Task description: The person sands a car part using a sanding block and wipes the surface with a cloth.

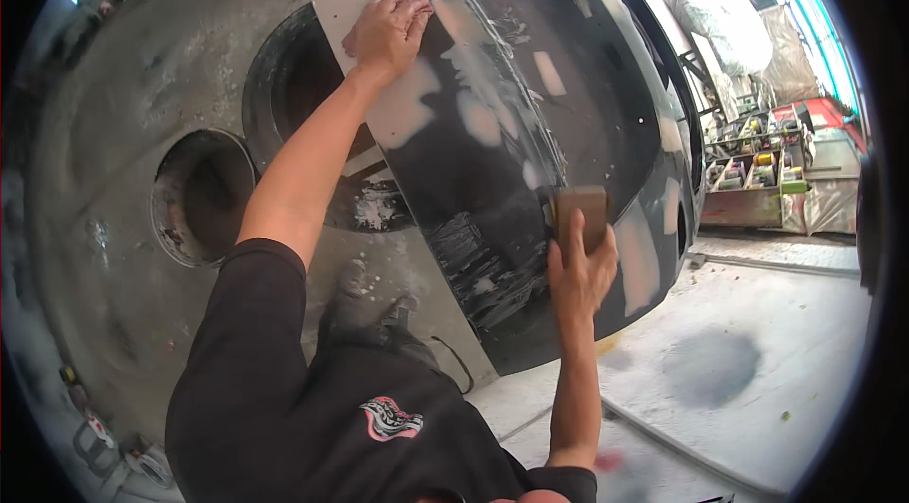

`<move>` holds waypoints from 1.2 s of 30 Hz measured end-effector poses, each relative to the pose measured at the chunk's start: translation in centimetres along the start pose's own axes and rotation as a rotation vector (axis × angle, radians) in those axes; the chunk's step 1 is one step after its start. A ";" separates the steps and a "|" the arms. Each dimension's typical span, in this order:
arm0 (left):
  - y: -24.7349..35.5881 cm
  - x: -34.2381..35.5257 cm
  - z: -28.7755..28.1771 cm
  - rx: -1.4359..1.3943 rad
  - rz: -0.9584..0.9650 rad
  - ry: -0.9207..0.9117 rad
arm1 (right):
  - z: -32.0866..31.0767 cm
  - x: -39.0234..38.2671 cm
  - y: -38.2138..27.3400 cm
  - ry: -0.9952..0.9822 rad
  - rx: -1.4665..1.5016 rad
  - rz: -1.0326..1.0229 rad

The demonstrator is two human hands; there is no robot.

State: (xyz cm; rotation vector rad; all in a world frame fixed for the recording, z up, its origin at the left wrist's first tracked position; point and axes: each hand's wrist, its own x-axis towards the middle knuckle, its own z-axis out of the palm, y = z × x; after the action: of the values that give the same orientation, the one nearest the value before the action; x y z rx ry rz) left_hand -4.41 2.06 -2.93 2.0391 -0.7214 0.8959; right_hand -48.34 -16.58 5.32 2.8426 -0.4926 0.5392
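Observation:
A dark car body panel (492, 238) with pale sanded patches and a wet, streaky surface stretches out in front of me. Near its far left edge, my left hand (386, 41) presses down a crumpled reddish cloth (414, 3), fingers closed over it. My right hand (584, 280) grips a brown rectangular sanding block (585, 209), with the index finger laid along its top. The block rests on the panel beside a lengthwise body crease. Its underside is hidden.
An open round bucket (204, 200) stands on the wet grey floor to the left. A larger dark round tub (284, 77) is partly under the panel. To the right are shelves of supplies (757, 167) and a plastic-wrapped bundle (721, 25).

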 end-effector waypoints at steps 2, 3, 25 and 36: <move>-1.0 -0.1 0.5 0.039 0.003 0.007 | -0.5 -5.2 2.6 0.008 0.048 0.071; -1.0 0.1 0.7 0.064 -0.015 0.020 | -0.6 -7.7 3.9 0.005 0.086 0.118; 18.2 -7.5 -5.1 -0.402 0.377 -0.404 | -0.4 -9.6 5.7 0.067 0.063 0.181; 1.8 -2.1 -1.5 0.013 -0.017 0.015 | 2.6 12.8 -4.4 0.031 0.150 -0.200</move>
State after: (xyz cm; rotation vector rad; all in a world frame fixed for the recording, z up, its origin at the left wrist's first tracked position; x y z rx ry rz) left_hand -7.49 2.75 -3.15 2.0450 -0.6903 0.9073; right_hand -34.69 -16.87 7.35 2.9741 -0.1657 0.6030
